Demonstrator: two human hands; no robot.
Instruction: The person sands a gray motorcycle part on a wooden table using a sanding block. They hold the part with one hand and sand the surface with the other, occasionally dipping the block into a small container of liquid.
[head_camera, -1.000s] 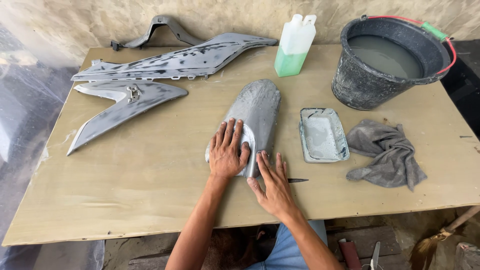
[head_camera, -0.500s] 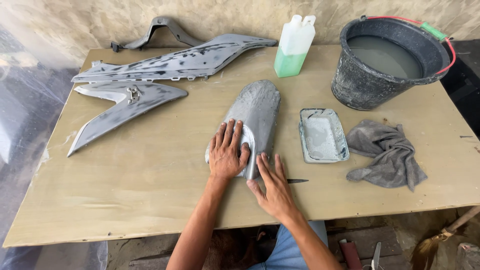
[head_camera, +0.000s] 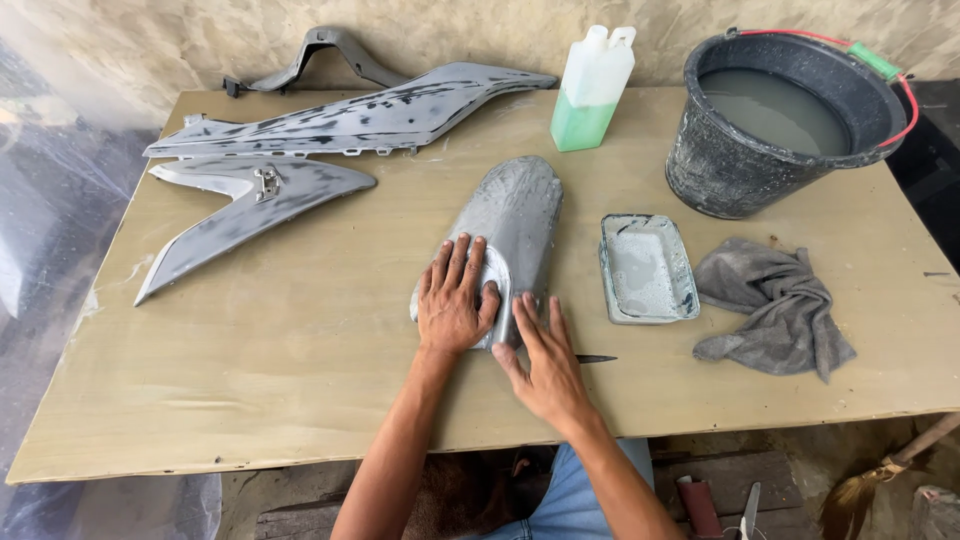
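Head view: we see the fender (head_camera: 515, 225) lying mid-table (head_camera: 250, 380). Our left hand (head_camera: 455, 300) presses flat on the fender's near end, fingers spread; our right hand (head_camera: 545, 360) lies open at its near edge, gripping nothing. Right of the fender sit a tray (head_camera: 645, 268) and rag (head_camera: 775, 305); beyond it, a bottle (head_camera: 592, 90).

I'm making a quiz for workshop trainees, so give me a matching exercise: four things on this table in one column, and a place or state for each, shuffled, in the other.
Things:
1. grey fender panel
2. bucket
3. grey rag
4. plastic bottle

Places or states:
A. holds murky water
B. crumpled beside the shallow tray
C. under the left hand and right hand
D. upright, partly full of green liquid

Pairs: 1-C, 2-A, 3-B, 4-D
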